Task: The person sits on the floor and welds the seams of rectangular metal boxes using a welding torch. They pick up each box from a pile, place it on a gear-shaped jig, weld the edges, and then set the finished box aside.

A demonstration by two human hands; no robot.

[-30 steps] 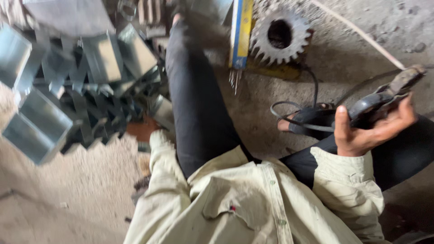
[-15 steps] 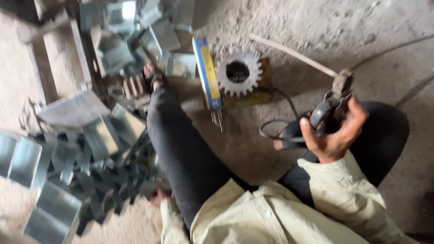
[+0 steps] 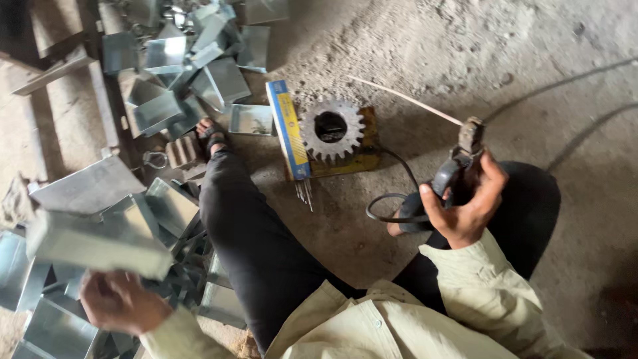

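Grey metal channel piece point(image 3: 100, 242) (blurred) — left hand point(image 3: 119, 302) lifts it.

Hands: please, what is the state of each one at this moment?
Left hand: closed, holding a folded metal piece.
Right hand: closed around a welding electrode holder with a thin rod.

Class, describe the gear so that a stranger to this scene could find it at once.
Start at the person's outstretched leg on the dusty floor. Just right of its foot lies a long blue and yellow box, and the gear sits against that box on a yellow block. It is the only round, toothed part; the metal pieces nearby are flat and folded.
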